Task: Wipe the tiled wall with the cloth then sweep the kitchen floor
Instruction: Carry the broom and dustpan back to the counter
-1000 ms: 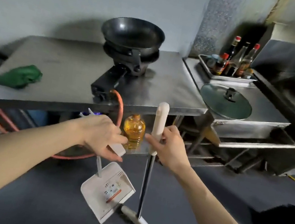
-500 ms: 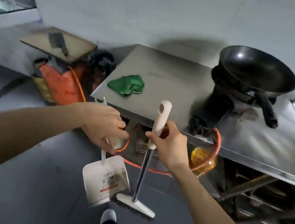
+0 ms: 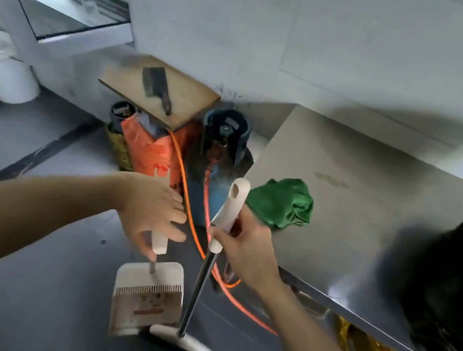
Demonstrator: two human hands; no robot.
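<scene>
We stand in a working kitchen: steel counter (image 3: 356, 216) at right, cleaver (image 3: 157, 86) on chopping board (image 3: 188, 96), gas cylinder (image 3: 224, 140) centre.

The cloth (image 3: 280, 206) lies on the counter (image 3: 356, 216) at right; the dustpan (image 3: 147, 296) stands left of the broom (image 3: 202, 278), lower centre; the cleaver (image 3: 156, 88) lies on the board (image 3: 188, 96), upper centre.

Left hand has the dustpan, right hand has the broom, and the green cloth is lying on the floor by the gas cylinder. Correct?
Not quite. In the head view the green cloth lies on the steel table, not the floor. The left hand does hold the dustpan, the right hand the broom.
</scene>
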